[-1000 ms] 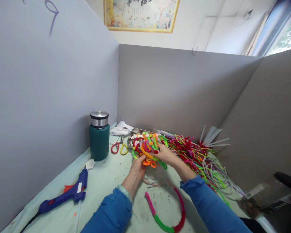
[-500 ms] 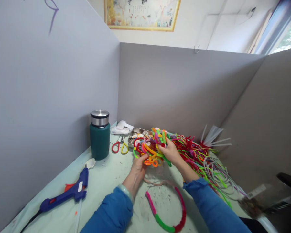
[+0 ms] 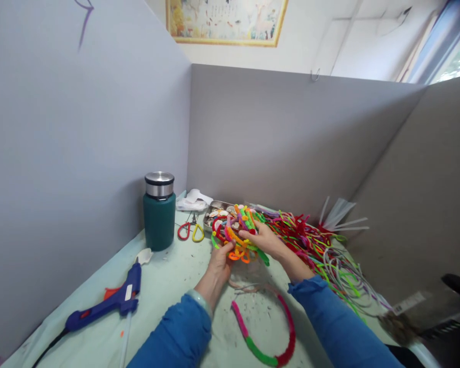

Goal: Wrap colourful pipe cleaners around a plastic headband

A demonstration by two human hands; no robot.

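Both your hands have hold of one bright bundle of bent fuzzy stems [image 3: 235,237] between them: your left hand [image 3: 217,266] pinches its lower edge, thumb against fingers, and your right hand [image 3: 266,240] curls around its right side. Beyond your right hand lies a loose heap of stems [image 3: 299,230]; nearer you than either hand, a curved fuzzy band [image 3: 290,332] rests on the bench [image 3: 176,306].

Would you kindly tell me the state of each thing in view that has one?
Left hand: closed on the colourful bundle
Right hand: holding the same bundle
Green flask: upright, lid on
Glue gun: lying on its side
Red-and-yellow tool: handles apart
Metal tray: uncovered
Multicoloured band: curved
Fuzzy-stem pile: tangled
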